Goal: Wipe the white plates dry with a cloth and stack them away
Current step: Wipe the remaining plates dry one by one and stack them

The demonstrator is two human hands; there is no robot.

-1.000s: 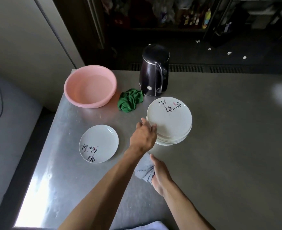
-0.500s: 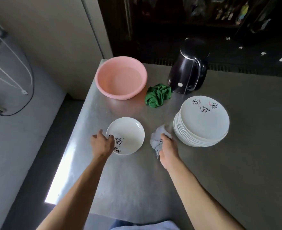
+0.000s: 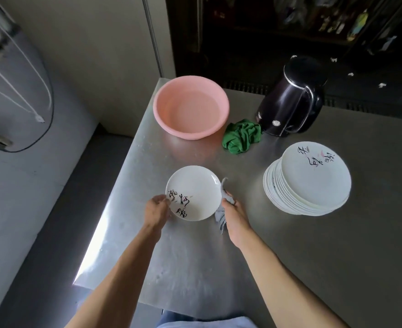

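The person's left hand (image 3: pixel 156 210) has its fingers curled round the near-left rim of a single round white plate with black brush lettering (image 3: pixel 193 192), which sits at the left side of the brushed steel table (image 3: pixel 289 256). Their right hand (image 3: pixel 234 215) clutches a bunched pale grey cloth (image 3: pixel 220 213) right against that plate's right edge. To the right, well apart, stands a tall stack of matching white plates (image 3: pixel 308 183), and beyond are a round pink plastic basin (image 3: pixel 190 107), a crumpled green rag (image 3: pixel 241 137) and a black electric kettle (image 3: pixel 292 100).
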